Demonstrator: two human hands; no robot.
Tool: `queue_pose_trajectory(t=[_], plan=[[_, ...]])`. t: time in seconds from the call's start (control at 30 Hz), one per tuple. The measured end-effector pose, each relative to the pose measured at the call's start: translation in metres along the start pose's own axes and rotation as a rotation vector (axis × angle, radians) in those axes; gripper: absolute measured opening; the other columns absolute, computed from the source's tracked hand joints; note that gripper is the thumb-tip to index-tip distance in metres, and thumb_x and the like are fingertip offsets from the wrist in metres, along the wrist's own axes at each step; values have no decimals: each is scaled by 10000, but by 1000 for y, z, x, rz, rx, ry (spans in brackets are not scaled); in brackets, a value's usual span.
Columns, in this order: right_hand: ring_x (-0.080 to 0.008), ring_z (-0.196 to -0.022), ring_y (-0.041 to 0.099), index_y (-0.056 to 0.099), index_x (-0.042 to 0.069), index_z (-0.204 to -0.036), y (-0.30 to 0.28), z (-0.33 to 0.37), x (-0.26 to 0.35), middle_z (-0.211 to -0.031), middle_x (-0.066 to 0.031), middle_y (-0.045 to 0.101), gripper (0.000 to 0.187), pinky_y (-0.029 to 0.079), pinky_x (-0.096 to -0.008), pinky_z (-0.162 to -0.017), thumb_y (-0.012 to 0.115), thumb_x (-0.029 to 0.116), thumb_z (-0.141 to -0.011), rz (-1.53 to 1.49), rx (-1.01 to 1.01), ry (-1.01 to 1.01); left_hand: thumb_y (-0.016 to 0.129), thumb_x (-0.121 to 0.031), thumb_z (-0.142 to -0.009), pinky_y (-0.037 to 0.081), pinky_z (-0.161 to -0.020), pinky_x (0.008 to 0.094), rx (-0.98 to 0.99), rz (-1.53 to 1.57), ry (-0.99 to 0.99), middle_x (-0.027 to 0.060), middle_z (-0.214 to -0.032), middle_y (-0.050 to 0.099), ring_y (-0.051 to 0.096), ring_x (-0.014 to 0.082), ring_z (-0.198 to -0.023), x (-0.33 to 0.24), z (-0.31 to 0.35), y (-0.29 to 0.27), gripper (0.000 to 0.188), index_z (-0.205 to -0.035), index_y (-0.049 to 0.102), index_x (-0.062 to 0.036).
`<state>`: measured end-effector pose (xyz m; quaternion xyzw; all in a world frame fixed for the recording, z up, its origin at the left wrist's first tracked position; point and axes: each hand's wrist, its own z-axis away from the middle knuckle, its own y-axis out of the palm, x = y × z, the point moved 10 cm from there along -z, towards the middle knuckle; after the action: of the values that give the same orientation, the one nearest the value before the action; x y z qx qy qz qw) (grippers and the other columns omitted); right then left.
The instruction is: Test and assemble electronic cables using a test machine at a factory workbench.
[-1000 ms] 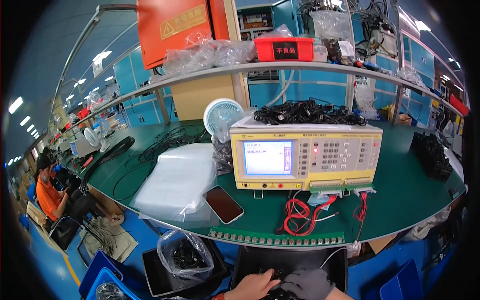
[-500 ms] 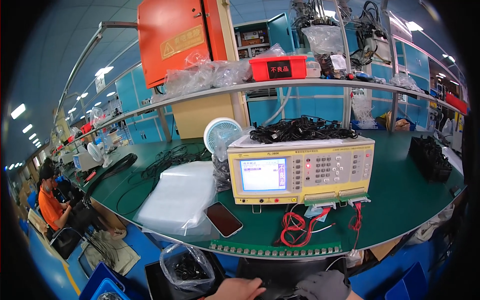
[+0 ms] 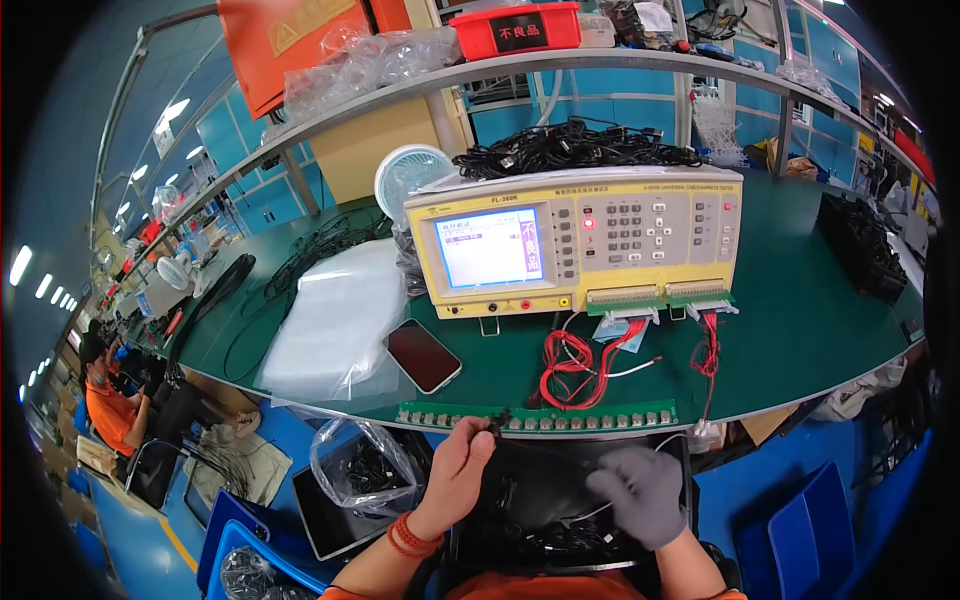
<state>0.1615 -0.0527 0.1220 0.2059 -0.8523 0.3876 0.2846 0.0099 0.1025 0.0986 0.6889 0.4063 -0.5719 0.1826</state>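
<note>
My bare left hand (image 3: pixel 462 470), a red bead bracelet on its wrist, pinches a black cable connector (image 3: pixel 497 422). It holds the connector at the green connector strip (image 3: pixel 590 423) along the bench's front edge; whether the plug is seated in a socket cannot be made out. My right hand (image 3: pixel 640 495), in a grey glove, is closed over the black tray (image 3: pixel 572 452), its fingers curled; what they hold is unclear. Several black cables (image 3: pixel 560 540) lie in that tray below both hands.
A yellow-cream tester (image 3: pixel 590 235) with a lit screen stands on the green bench, topped by black cables (image 3: pixel 570 150). Red wires (image 3: pixel 570 370), a phone (image 3: pixel 424 356) and clear plastic sheets (image 3: pixel 335 310) lie nearby. A bag of cables (image 3: pixel 370 470) sits left; a blue bin (image 3: pixel 805 530) stands right.
The view has tilted down, showing more of the tray and my forearms. My left hand has risen to the connector strip with a black connector; my right hand has lifted slightly from the tray.
</note>
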Motion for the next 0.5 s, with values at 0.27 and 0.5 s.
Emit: queue_pose_trajectory(t=[0.27,0.5], plan=[[-150,-787,659,588,17,-1185,50,44,-75,-853,-93,674,385,511,-291,-718,667,185,-848,-613,147,531,578,-126,-943,466,-659,259,-163,-278,206,69,-779,575,564,113,-710,-79,-39,-31,163,-1016,545,17],[-175,-626,663,677,98,-1005,86,81,-72,-749,-79,680,270,514,-326,-598,640,344,-898,-387,190,308,607,-149,-903,481,-737,379,-534,-557,884,168,-881,634,618,342,-811,-259,-195,-23,185,-998,565,4]])
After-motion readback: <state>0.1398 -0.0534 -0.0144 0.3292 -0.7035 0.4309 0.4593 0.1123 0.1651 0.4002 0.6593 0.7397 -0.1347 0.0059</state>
